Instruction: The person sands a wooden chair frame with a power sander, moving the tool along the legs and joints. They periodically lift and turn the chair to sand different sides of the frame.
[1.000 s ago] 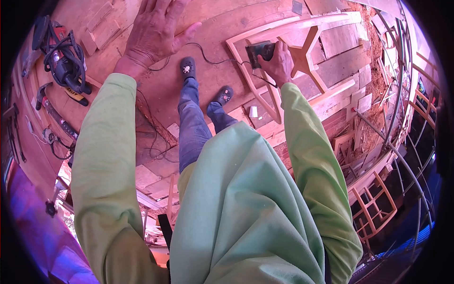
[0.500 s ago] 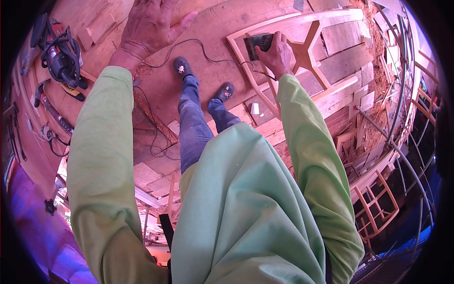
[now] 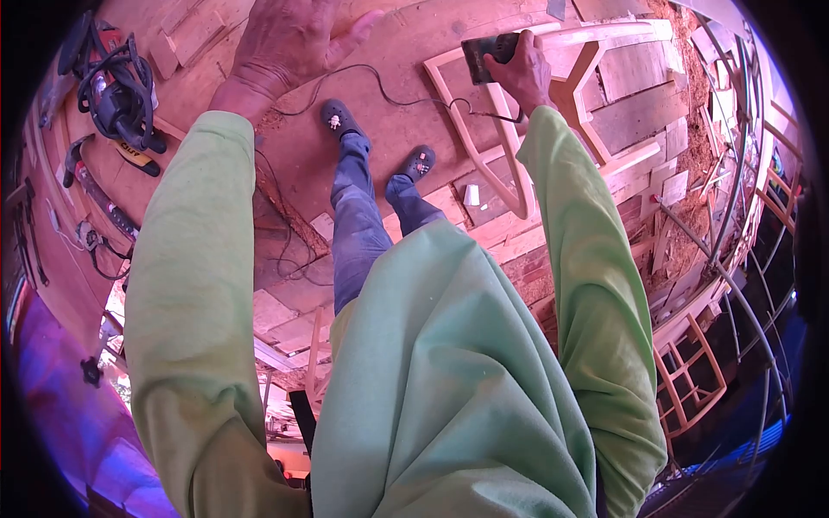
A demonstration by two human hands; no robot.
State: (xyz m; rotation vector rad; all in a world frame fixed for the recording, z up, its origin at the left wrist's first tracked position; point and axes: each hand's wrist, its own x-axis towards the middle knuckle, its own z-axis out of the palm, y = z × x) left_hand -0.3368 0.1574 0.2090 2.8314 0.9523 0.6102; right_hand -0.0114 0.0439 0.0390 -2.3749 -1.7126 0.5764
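My right hand is closed around a dark, flat-based electric sander, with the thumb laid along its near side. The sander overlaps the bars at the left end of a pale wooden chair frame. This frame lies on the work surface and has an X-shaped part in its middle, partly behind my right hand and sleeve. From the sander, a thin black cord runs left. My left hand is at the top edge, palm down over the wooden surface, thumb spread out. Its fingertips are cut off by the view.
A corded power tool and a hammer lie at the left. Wood offcuts sit at upper left. A small white cup-like piece is below the frame. Metal bars and another wooden frame stand at right.
My right hand has slid the sander upward and slightly right across the chair frame. The view has shifted a little, and my left hand sits slightly farther right and higher.
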